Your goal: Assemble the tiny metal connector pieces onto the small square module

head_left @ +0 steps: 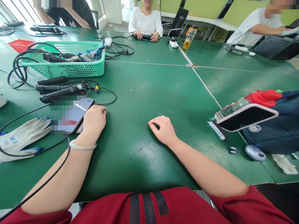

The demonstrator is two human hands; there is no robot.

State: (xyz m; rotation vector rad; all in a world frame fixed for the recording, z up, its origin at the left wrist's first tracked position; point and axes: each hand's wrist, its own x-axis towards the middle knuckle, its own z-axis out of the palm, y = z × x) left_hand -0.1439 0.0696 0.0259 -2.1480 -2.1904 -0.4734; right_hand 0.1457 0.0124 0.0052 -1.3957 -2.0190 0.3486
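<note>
My left hand [95, 119], with a pale bangle [83, 146] on the wrist, rests on the green table at the right edge of a smartphone [81, 113] whose screen is lit. Its fingers are curled, and a small shiny spot shows near their tips; I cannot make out what it is. Farther right, my right hand [163, 129] lies on the bare tabletop. Thumb and forefinger come together at the tips, and nothing shows between them.
At left are white-and-blue work gloves [23, 137], black handheld devices [65, 91], loose cables and a green basket [77, 69]. A propped phone [249, 117], red-capped bottle [263, 98], mouse [255, 153] and dark bag [275, 133] stand at right. Several people sit around the table.
</note>
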